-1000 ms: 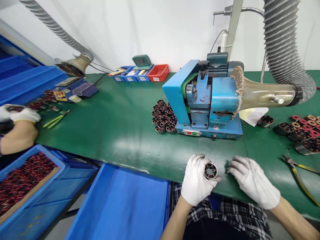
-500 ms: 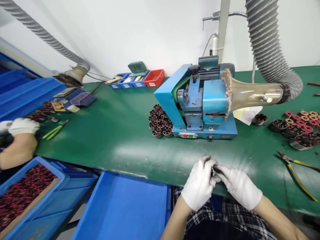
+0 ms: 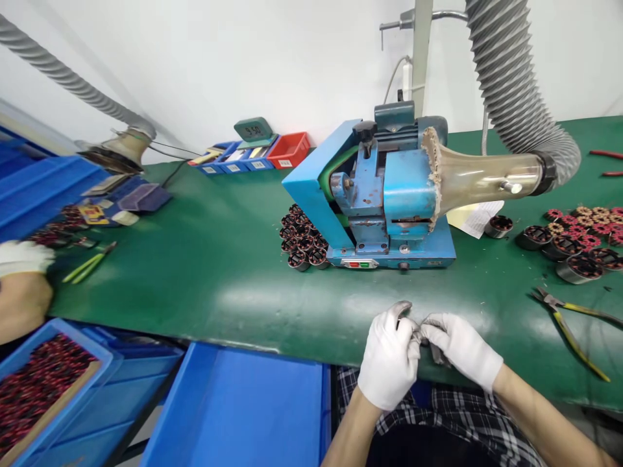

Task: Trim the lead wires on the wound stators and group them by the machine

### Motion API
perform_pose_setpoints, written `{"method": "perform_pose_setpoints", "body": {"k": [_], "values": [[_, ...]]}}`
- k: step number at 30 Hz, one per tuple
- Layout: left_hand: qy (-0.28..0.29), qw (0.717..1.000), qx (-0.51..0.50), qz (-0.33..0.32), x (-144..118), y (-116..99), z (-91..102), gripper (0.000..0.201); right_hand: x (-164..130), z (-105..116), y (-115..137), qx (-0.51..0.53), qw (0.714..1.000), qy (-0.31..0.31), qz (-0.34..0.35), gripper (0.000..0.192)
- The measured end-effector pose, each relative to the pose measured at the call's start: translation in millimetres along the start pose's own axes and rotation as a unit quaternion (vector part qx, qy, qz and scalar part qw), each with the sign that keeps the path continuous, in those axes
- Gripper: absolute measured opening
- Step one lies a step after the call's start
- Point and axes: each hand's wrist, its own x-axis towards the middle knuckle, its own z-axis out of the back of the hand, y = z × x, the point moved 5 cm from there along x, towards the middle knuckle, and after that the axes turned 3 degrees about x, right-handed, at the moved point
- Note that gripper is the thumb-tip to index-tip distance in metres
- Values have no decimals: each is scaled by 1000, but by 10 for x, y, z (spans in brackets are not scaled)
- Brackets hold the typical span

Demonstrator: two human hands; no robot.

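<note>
Manual handling of a small part at a green worktop (image 3: 209, 272), which runs across the whole view. Upon it, right of centre, stands a blue belt machine (image 3: 409, 185), with a translucent hood (image 3: 487, 183) at its right side joined to a ribbed grey hose (image 3: 509, 84). Below the worktop's front edge lie a wide blue bin (image 3: 243, 405) and, farther left, a bin (image 3: 104, 408) filled with red and black pieces. The left hand (image 3: 390, 355), white-gloved, is in front of the machine with its fingers curled; the right hand (image 3: 460, 347), likewise gloved, has its fingertips drawn in against those of the left. A co-worker's gloved hand (image 3: 24, 257) appears at the far left edge. Metal-cased cores (image 3: 302, 241) are clustered beside the machine's left foot; at the right, pink and tan rings (image 3: 584, 227) lie behind further cylinders (image 3: 579, 269). Yellow-handled pliers (image 3: 565, 331) rest nearer the front, open. Smallest is the part (image 3: 403, 316), showing only as a dark sliver between the left fingers: the left grip is closed around it, while whether the right grip has hold of anything cannot be told.
</note>
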Motion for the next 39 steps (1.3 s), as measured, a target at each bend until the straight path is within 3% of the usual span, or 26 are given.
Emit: {"method": "perform_pose_setpoints", "body": {"k": [5,7,9,11,13,18,21,26,29,30,34,39], "values": [[12,999,-27,37,1,-7,-3,15,12,344,-74,57,996,-64,-24,29],[11,998,-37,54,-4,0,-3,15,-52,391,-35,28,995,-90,24,21],[8,997,-47,64,-12,9,-13,16,-134,331,68,-59,985,-89,133,11],[6,996,-51,68,-21,19,-31,17,-214,191,170,-181,948,-66,254,15],[7,996,-48,69,-26,25,-50,19,-248,63,208,-283,902,-37,323,16],[11,994,-60,88,-12,31,-80,23,-212,-12,269,-393,828,-4,399,24],[13,993,-67,95,-4,25,-71,24,-172,-36,292,-448,796,51,403,26],[22,991,-108,78,-22,40,-7,29,-57,7,239,-412,849,69,323,21],[-1,987,-138,82,-38,137,25,74,-8,21,171,-386,871,48,299,17],[-6,988,-129,88,-41,183,21,81,4,24,148,-379,877,41,292,17],[-2,993,-83,88,-42,312,-27,58,-2,30,93,-365,888,20,279,24],[-6,982,-166,91,-63,265,30,62,-104,60,156,-361,883,11,301,36]]}}
